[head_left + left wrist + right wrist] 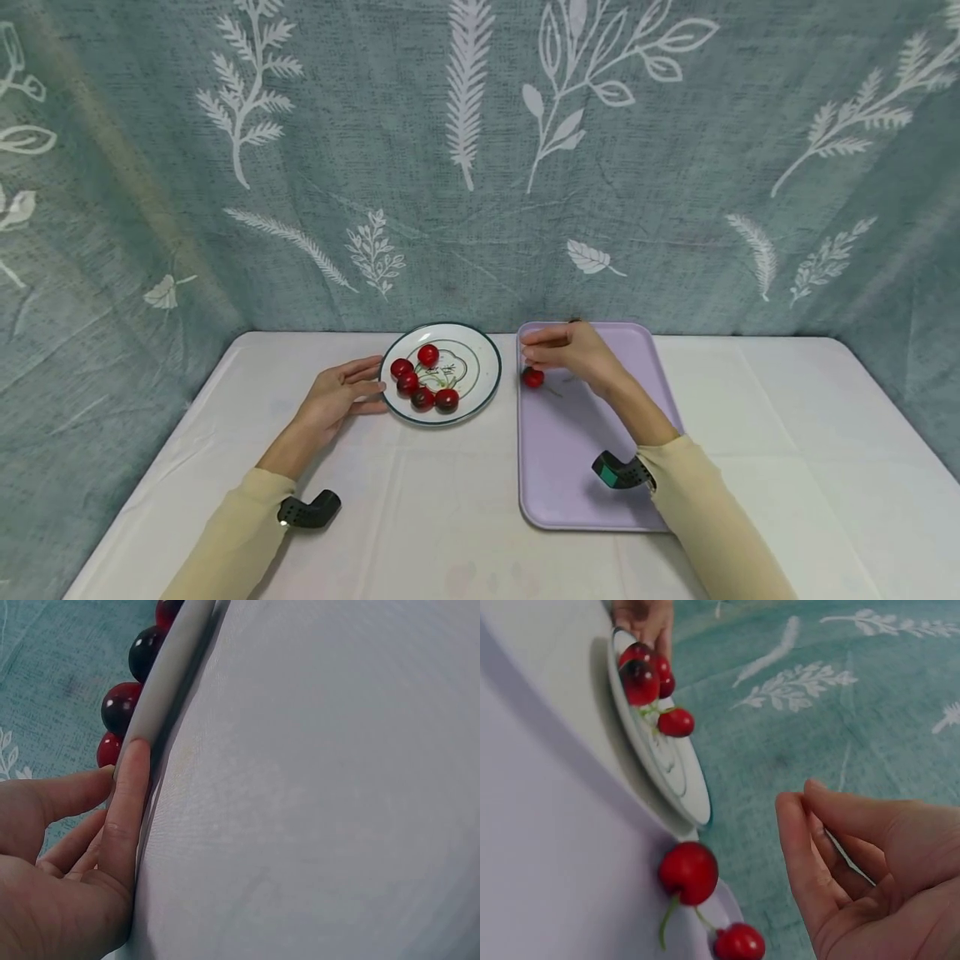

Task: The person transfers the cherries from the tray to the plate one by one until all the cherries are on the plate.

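My left hand [341, 396] touches the left rim of a white plate [480, 383] with a dark blue edge, its fingers nearly straight against the rim. Several red cherries [428, 356] with green stems lie on the plate. Over the upper left of a light purple tray [555, 492] hovers my right hand [573, 354], thumb and fingertips close together with nothing visible between them. Just below those fingertips a cherry [533, 377] rests on the tray. The right wrist view shows that cherry [688, 872] and a second one [739, 942] beside it.
A white cloth [450, 500] covers the table. Behind it hangs a grey-green curtain [420, 233] with white leaf patterns. Plate and tray stand side by side with a narrow gap. Each forearm wears a dark wrist device, the right one [622, 471] above the tray.
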### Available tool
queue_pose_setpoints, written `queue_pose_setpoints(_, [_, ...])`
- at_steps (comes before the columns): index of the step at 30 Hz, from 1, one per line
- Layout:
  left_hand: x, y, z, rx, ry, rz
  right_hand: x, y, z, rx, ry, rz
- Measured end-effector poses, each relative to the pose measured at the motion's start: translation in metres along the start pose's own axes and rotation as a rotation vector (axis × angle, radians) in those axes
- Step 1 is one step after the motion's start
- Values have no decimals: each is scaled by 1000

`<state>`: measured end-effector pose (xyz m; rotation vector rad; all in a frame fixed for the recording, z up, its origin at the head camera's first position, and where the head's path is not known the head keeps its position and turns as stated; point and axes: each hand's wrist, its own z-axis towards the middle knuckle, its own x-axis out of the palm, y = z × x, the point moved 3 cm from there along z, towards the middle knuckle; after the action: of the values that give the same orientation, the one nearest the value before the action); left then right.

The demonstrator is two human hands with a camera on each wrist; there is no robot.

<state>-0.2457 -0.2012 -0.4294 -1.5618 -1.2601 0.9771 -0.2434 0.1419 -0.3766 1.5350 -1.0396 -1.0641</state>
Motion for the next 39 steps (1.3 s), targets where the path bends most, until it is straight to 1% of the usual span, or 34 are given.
queue_pose_setpoints(4, [0,0,1,3,0,1,-7,-6,-5,8,-13,-80])
queue_pose_setpoints(9, [-1,3,1,3,0,3,-17,-14,-12,-25,-34,-258])
queue_pose_setpoints(12, [-1,3,0,9,2,4,-23,-21,-16,-26,-32,-333])
queue_pose_setpoints(17, [-1,2,1,17,0,13,-32,-33,-20,38,-5,-401])
queue_pose_setpoints(22, [-1,1,1,16,0,16,-32,-42,-19,79,-6,-425])
queue_pose_setpoints(24, [-1,1,1,17,0,13,-30,-43,-19,81,-18,-433])
queue_pose_setpoints(26, [-1,1,0,18,-1,10,-29,-42,-19,76,-30,-464])
queue_pose_setpoints(33, [-1,1,1,16,-3,10,-23,-39,-23,38,-60,-647])
queue_pose_setpoints(35, [-1,1,1,17,-3,8,-22,-39,-24,26,-58,-670])
queue_pose_setpoints(39, [-1,2,1,17,-1,6,-23,-39,-25,3,-71,-667])
